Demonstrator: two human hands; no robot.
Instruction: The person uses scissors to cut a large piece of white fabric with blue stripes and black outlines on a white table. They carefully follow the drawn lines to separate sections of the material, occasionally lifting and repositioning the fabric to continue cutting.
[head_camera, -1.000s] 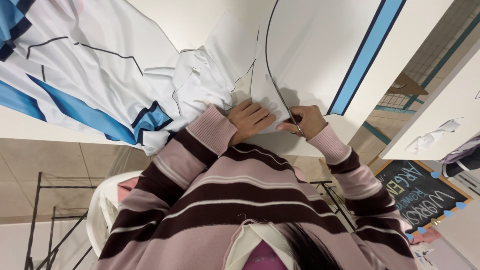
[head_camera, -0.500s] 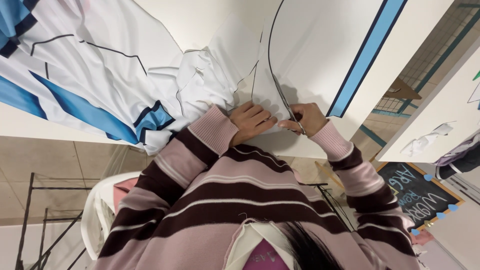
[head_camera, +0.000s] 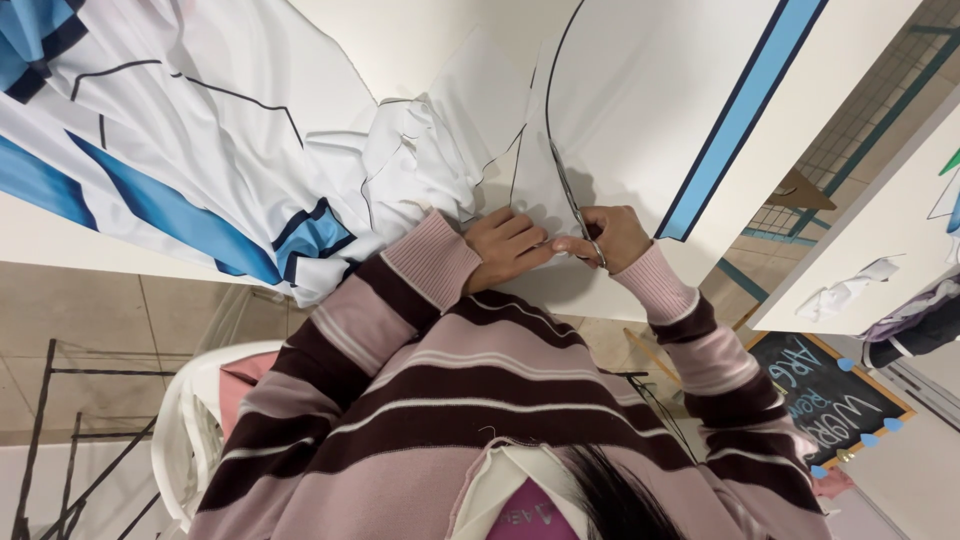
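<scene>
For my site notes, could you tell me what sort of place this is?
Probably a garment cutting workshop: printed white fabric spread over a long table, scissors in the right hand cutting along a marked line, another worktable nearby.

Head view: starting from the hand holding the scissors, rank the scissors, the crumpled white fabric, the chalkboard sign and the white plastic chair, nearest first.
From the right hand:
1. Scissors, in its grip.
2. Crumpled white fabric, on the table past the left hand.
3. Chalkboard sign, on the floor.
4. White plastic chair, under the person.
</scene>
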